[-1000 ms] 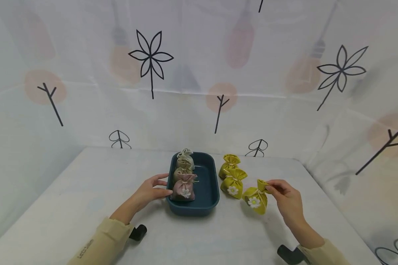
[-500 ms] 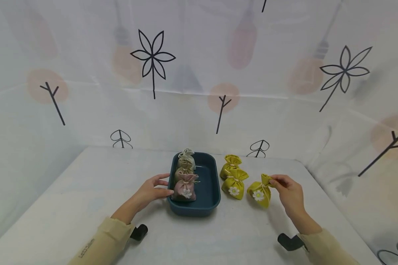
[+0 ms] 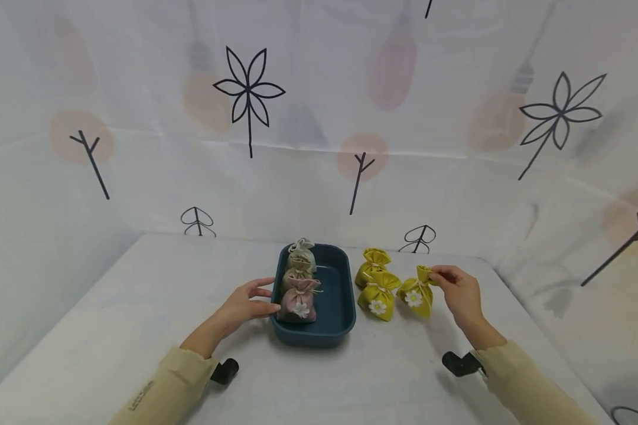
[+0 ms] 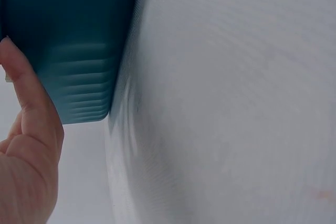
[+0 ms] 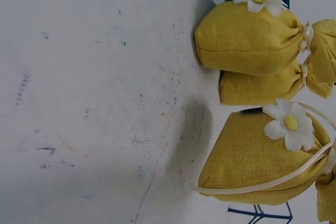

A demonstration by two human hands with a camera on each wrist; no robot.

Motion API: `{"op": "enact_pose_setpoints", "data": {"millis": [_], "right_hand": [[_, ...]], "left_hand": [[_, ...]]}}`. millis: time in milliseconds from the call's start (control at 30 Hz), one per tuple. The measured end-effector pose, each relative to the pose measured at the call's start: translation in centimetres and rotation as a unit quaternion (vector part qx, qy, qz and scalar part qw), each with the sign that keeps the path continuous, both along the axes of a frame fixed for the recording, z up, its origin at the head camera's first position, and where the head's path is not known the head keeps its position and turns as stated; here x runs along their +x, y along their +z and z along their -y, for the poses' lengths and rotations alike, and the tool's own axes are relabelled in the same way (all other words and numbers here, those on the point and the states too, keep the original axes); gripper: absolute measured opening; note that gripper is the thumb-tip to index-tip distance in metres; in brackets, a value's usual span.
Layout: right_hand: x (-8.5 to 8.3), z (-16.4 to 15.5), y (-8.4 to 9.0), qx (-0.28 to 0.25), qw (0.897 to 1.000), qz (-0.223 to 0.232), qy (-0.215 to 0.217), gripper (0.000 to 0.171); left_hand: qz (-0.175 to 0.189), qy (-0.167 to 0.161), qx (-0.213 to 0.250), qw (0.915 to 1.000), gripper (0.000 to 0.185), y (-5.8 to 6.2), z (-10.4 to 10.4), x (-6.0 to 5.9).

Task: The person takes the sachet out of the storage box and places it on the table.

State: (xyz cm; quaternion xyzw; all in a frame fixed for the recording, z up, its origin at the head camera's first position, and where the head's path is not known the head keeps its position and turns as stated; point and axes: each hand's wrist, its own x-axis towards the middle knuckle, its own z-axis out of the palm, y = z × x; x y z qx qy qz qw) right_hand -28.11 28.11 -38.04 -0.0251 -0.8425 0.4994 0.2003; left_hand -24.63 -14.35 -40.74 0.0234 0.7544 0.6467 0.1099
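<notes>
Yellow sachet [image 3: 416, 298], pinched at its gathered top by the right hand [image 3: 458, 292], stands on the worktop [image 3: 138, 307] just beside two others [image 3: 376, 286]. Left hand [image 3: 244, 306], fingers relaxed, rests against the blue tray [image 3: 336, 327]. Such a light pinch could slip, tipping the sachet onto its neighbour.

A white table [image 3: 111, 319] fills the lower half of the head view, its top faintly scuffed and flecked with small coloured marks (clearest from the right wrist). White cloth walls [image 3: 319, 147] close it in on three sides, printed with black line flowers [image 3: 248, 91], bare twig trees [image 3: 91, 160] and pale orange and pink bulb shapes [image 3: 392, 62]. The light is soft and even.
</notes>
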Motion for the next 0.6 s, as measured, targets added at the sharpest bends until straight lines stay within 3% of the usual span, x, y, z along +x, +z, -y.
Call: {"op": "enact_pose_setpoints", "data": {"millis": [333,600], "right_hand": [[-1.7,0.5,0.9,0.009,0.999,0.036,0.012,0.022],[-3.4,0.6,0.2,0.006,0.998,0.054,0.023,0.021]], "left_hand": [[-0.004,-0.003,-0.002,1.0,0.071,0.0,-0.1,0.1],[-0.006,0.001,-0.009,0.9999,0.071,0.2,0.0,0.2]]}}
